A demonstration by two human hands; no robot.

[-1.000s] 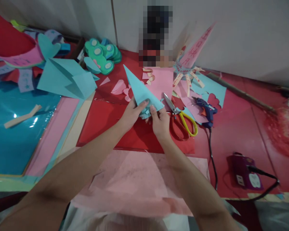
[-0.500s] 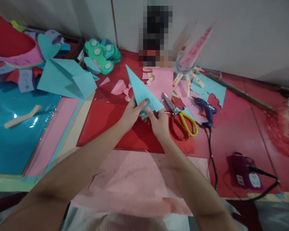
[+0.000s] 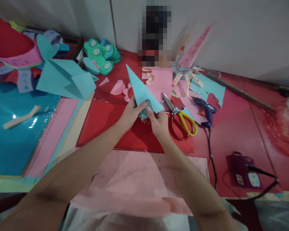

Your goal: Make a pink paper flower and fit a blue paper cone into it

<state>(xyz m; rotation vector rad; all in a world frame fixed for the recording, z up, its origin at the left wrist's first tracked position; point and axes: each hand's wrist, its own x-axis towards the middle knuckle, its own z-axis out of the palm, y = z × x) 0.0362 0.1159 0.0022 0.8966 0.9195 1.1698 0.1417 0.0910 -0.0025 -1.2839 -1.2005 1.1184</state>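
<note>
A light blue paper cone (image 3: 142, 90) points up and to the left at the middle of the view. My left hand (image 3: 132, 114) grips its lower left side, the thumb lying across the paper. My right hand (image 3: 158, 122) pinches the lower right edge, its thumb close to the left one. Small cut tabs show at the cone's base between the hands; the fingers behind the paper are hidden. Just right of my right hand lie scissors (image 3: 189, 123) with one yellow and one red handle, slightly open. Red sheets (image 3: 101, 125) lie under the hands.
A blue glue gun (image 3: 207, 110) with a black cord lies to the right, near a purple power box (image 3: 247, 171). Behind stands a pink decorated cone (image 3: 195, 48). Folded blue paper (image 3: 65, 78), green cutouts (image 3: 102, 54) and a blue packet (image 3: 14, 141) are at the left.
The view has shifted very slightly. Both hands keep their hold on the cone, with its cut base tabs tipped a little.
</note>
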